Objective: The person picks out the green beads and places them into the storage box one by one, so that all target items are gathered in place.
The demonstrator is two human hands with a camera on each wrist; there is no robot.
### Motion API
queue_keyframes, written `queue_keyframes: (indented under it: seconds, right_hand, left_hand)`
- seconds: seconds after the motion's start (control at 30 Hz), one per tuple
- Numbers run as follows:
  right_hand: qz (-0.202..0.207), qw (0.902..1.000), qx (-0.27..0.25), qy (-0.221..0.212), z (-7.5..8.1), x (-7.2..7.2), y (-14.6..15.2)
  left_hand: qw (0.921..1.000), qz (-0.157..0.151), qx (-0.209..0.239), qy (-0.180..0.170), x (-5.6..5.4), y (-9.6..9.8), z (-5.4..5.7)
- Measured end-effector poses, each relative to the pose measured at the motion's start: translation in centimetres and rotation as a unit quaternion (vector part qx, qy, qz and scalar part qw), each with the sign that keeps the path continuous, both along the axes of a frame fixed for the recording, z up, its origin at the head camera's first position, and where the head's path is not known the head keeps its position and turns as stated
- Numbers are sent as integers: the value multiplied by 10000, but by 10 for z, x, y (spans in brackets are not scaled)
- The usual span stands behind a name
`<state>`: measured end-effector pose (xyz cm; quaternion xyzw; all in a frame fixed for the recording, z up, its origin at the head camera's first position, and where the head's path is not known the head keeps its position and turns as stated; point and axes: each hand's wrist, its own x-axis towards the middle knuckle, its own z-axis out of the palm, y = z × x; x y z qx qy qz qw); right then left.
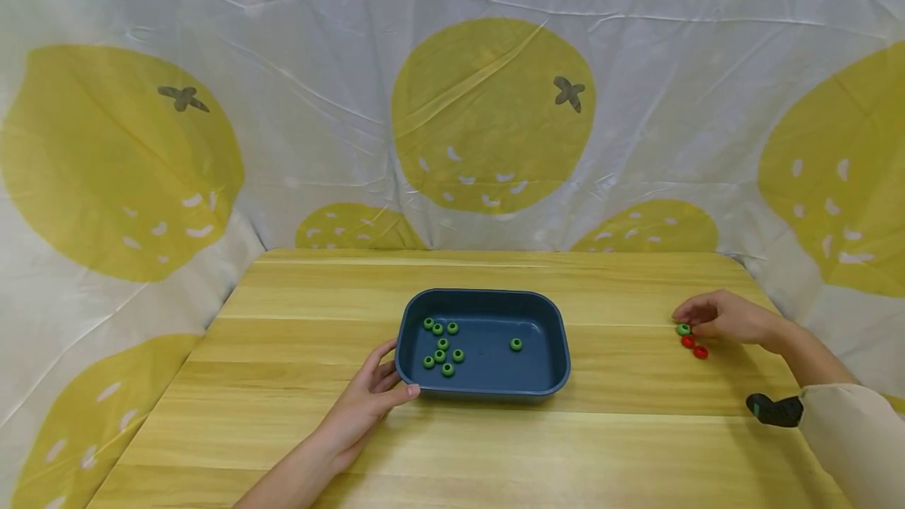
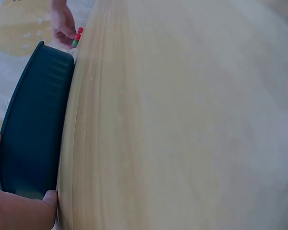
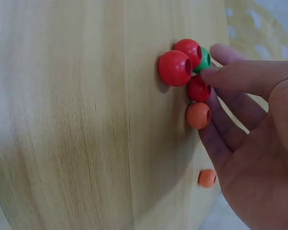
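Observation:
My left hand (image 1: 364,399) grips the left end of a dark blue plastic tub (image 1: 488,395), its thumb at the near rim and its fingers round the side. Inside the tub lie several green beads (image 1: 458,355), mostly at the left, with one apart at the right. Over at the right, my right hand (image 1: 735,322) has thumb and index finger at a green bead (image 3: 205,59). Two red beads (image 3: 174,68) and a darker red bead (image 3: 198,89) crowd round it. An orange bead (image 3: 198,116) sits beside the curled fingers, partly under the hand.
Another orange bead (image 3: 207,178) lies farther off on the wooden table (image 1: 622,454). A white cloth (image 1: 339,100) with yellow fruit prints hangs behind and beside the table. A black strap (image 1: 774,410) shows at the right sleeve (image 1: 848,430).

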<state>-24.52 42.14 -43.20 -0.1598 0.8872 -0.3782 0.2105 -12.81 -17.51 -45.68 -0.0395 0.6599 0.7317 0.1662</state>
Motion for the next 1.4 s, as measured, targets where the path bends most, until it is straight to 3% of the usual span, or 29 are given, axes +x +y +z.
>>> queue_keyframes:
  seconds: [0.3, 0.73, 1.0, 1.4]
  right_hand:
    - [188, 9997, 135, 29, -8, -1, 2]
    - [-11, 9989, 88, 460, -12, 1, -8]
    - [-358, 9962, 310, 736, -5, 1, -17]
    - [-79, 9956, 205, 907, 9, -8, -58]
  left_hand:
    - [10000, 3, 22, 6, 0, 0, -2]
    - [10000, -15, 18, -8, 0, -3, -4]
    - [9999, -99, 0, -24, 0, -4, -4]
    - [10000, -66, -5, -68, -1, -5, -3]
